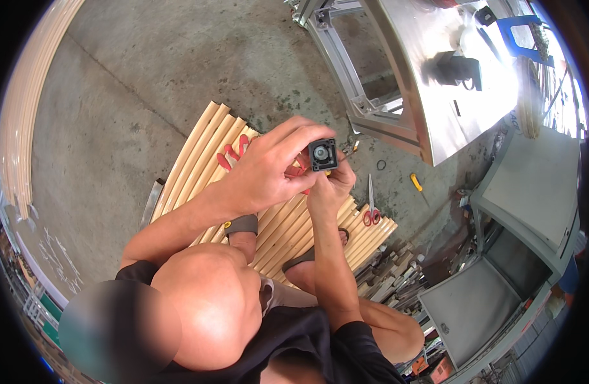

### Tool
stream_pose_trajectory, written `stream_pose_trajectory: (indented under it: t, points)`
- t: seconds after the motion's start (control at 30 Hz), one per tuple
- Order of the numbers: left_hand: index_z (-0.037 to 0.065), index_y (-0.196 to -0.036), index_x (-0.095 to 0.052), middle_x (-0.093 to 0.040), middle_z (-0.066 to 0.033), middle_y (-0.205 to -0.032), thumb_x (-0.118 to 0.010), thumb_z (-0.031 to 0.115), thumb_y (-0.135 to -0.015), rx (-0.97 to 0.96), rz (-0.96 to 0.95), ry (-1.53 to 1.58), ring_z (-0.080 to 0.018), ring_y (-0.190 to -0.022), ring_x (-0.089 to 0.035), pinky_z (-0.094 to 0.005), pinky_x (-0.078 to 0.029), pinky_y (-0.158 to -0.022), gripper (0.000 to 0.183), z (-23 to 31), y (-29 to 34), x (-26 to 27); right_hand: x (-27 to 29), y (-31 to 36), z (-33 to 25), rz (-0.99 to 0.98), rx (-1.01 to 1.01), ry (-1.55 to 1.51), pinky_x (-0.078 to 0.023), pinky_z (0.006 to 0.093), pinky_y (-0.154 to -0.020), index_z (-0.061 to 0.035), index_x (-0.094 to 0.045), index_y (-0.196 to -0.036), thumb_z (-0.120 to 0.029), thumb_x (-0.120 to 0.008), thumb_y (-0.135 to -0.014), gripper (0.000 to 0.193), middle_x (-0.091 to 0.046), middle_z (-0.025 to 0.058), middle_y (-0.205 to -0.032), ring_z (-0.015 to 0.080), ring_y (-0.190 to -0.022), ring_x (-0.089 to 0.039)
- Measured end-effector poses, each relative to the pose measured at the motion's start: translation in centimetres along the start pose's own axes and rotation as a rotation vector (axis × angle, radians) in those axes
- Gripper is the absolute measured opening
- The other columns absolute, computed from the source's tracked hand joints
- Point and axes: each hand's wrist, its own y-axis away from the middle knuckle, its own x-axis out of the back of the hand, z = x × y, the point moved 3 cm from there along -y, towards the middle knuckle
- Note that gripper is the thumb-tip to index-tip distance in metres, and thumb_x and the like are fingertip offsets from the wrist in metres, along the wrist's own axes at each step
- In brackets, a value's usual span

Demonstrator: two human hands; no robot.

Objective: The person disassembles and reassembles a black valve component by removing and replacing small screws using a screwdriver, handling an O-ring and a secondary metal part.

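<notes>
Up in front of me is a black square fitting (322,154) with a pale round part set in its middle. My left hand (262,165) is closed round its left side, fingertips along the top edge. My right hand (333,187) grips it from below and the right; its fingertips are partly hidden. Red curved pieces (229,155) show beside my left hand, and more red shows between the hands; I cannot make out their kind. Below lie long cream-coloured tubes (285,237) side by side, with my sandalled feet on them.
Scissors (371,214) with red handles lie at the tubes' right end. A yellow-handled tool (416,182) and a small black ring (381,165) rest on the concrete floor. A metal-topped table (435,121) stands far right, a grey cabinet (531,185) nearer. More tubes (25,121) line the left.
</notes>
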Motion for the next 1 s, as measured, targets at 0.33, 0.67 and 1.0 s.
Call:
stream_pose_trajectory:
  t: [0.33, 0.67, 1.0]
  points:
    - [0.006, -0.121, -0.064, -0.068, -0.0122, -0.115, -0.083, 0.000, -0.066, -0.147, 0.035, -0.189, -0.0307, -0.102, -0.064, -0.0398, -0.051, -0.087, 0.058, -0.6, 0.2, -0.1, 0.1, -0.3, 0.4, -0.075, -0.116, 0.053, -0.046, 0.0204, -0.059, 0.0052, -0.067, -0.116, 0.009, -0.063, -0.082, 0.035, -0.069, 0.0008, -0.091, 0.0044, -0.070, -0.056]
    - [0.007, -0.120, -0.066, -0.068, -0.0099, -0.115, -0.080, -0.002, -0.063, -0.162, 0.013, -0.269, -0.0321, -0.108, -0.061, -0.0426, -0.046, -0.092, 0.059, -3.7, -0.7, -1.3, 5.3, 7.8, 9.7, -0.474, -0.086, 1.143, -0.056, 0.0456, -0.070, 0.0020, -0.058, -0.107, -0.008, -0.061, -0.090, 0.020, -0.062, 0.0230, -0.099, 0.0375, -0.084, -0.068]
    - [0.009, -0.123, -0.067, -0.067, -0.0097, -0.121, -0.075, -0.007, -0.071, 0.196, -0.078, -0.161, -0.0299, -0.115, -0.061, -0.0375, -0.048, -0.099, 0.055, -8.2, 0.6, -3.2, 6.3, 10.2, 10.4, -0.599, -0.128, 1.285, -0.057, 0.0465, -0.070, -0.0003, -0.061, -0.097, -0.012, -0.068, -0.083, 0.019, -0.067, 0.0188, -0.094, 0.0363, -0.088, -0.069]
